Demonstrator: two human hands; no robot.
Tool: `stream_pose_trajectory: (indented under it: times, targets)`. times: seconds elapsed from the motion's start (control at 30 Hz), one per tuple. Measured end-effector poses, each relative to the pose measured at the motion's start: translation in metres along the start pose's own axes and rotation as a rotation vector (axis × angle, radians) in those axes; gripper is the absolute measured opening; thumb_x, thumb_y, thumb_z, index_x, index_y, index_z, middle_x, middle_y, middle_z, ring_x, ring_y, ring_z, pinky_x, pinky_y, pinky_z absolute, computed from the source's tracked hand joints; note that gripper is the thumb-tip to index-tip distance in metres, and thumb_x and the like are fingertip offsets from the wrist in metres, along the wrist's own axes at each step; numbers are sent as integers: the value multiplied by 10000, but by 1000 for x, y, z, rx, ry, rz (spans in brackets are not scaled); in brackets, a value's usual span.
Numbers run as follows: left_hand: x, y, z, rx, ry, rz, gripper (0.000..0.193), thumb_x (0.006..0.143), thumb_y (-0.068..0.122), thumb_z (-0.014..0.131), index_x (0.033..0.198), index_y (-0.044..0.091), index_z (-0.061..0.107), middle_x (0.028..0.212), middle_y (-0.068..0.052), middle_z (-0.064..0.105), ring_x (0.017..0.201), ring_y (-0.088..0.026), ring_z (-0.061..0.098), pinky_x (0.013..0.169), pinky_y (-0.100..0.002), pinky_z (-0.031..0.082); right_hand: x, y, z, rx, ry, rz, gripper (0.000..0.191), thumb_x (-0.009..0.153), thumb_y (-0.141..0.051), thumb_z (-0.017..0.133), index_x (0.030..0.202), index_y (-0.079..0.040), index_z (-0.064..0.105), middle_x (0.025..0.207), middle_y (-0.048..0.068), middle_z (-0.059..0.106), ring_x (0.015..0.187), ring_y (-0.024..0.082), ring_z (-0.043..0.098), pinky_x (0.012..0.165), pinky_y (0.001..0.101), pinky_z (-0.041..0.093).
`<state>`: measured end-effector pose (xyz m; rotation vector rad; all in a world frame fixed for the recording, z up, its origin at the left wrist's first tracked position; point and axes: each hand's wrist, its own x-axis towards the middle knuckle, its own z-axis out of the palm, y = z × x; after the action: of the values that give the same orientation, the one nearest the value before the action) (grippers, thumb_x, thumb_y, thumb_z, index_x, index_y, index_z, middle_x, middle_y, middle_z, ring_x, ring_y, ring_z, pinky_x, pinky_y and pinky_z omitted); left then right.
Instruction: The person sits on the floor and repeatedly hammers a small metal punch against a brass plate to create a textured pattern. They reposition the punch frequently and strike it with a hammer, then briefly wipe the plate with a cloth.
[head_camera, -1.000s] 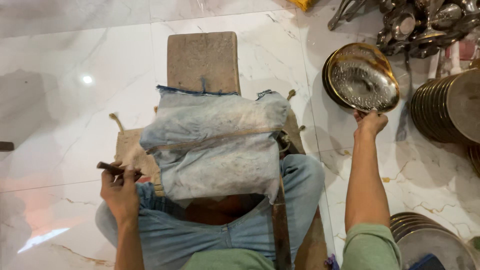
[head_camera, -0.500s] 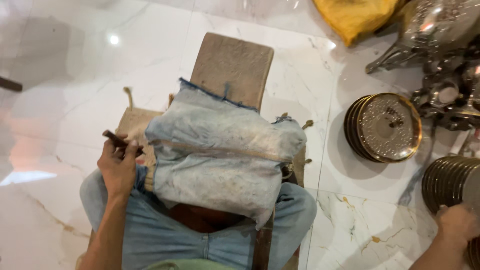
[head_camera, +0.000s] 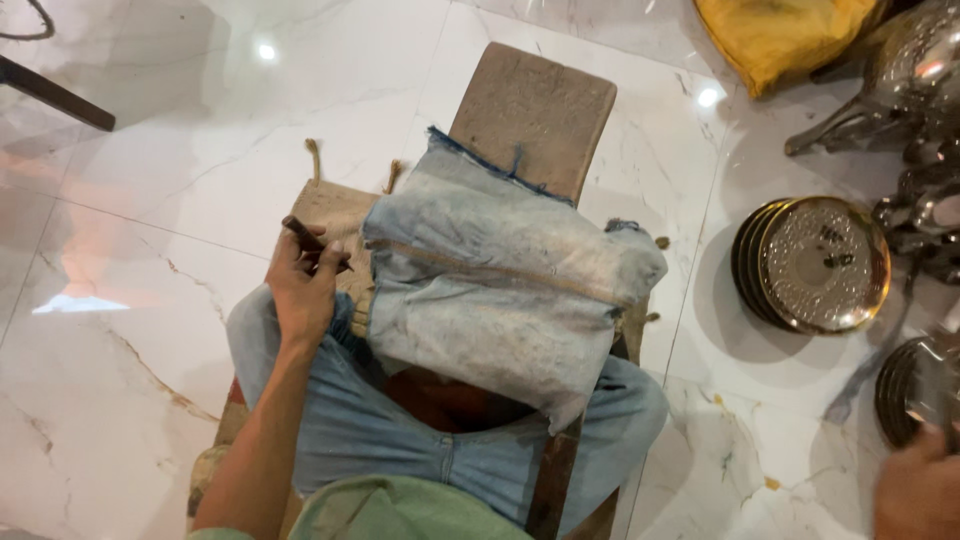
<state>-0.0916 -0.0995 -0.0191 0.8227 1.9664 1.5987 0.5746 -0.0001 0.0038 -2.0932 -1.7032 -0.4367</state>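
Your left hand (head_camera: 300, 295) grips a dark tool (head_camera: 312, 241) beside the folded denim cloth (head_camera: 500, 290) on your lap; your right hand (head_camera: 918, 490), mostly cropped, reaches near stacked metal plates (head_camera: 915, 390), grip unclear.

Left hand (head_camera: 300, 292) grips dark tool (head_camera: 314, 241) beside folded denim pad (head_camera: 505, 285); right hand (head_camera: 918, 490) near stacked plates (head_camera: 812, 264).

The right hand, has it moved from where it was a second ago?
Yes. The right hand was up at the brass plate, beyond the folded denim pad; now it sits low at the frame's bottom right corner, nearer the body.
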Motion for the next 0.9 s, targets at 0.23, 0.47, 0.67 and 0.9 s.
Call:
stream_pose_trajectory:
  times: [0.23, 0.47, 0.67, 0.9]
  targets:
    - [-2, -2, -8, -52, -19, -16, 235, 990, 21, 670, 1204, -23, 584, 970, -73, 627, 900, -157, 729, 788, -298, 627, -113, -152, -34, 183, 181, -914, 181, 908, -97, 779, 1058, -136, 686, 1064, 53, 601, 985, 237, 634, 886, 419, 558]
    - [-10, -10, -26, -80, -60, -36, 251, 999, 76, 670, 1216, -17, 585, 974, -93, 681, 925, -161, 732, 809, -313, 626, -184, -337, -38, 560, -134, -1043, 247, 828, -103, 742, 1069, -151, 769, 968, 9, 642, 951, 207, 597, 904, 396, 499]
    - [-13, -8, -23, -192, -34, -70, 240, 1032, 98, 645, 1238, -8, 582, 1013, -99, 694, 956, -158, 730, 856, -313, 621, -183, -335, -56, 510, -126, -839, 283, 818, -70, 753, 1081, -168, 793, 1013, -4, 663, 1014, 210, 619, 886, 407, 434]
    - [-27, 16, 38, -620, 109, -82, 282, 1046, 108, 634, 1287, 19, 518, 1031, -83, 702, 946, -136, 700, 863, -300, 603, -179, -316, -49, 564, -71, -546, 346, 768, 56, 727, 1047, -140, 789, 1147, 104, 638, 1110, 326, 604, 980, 436, 473]
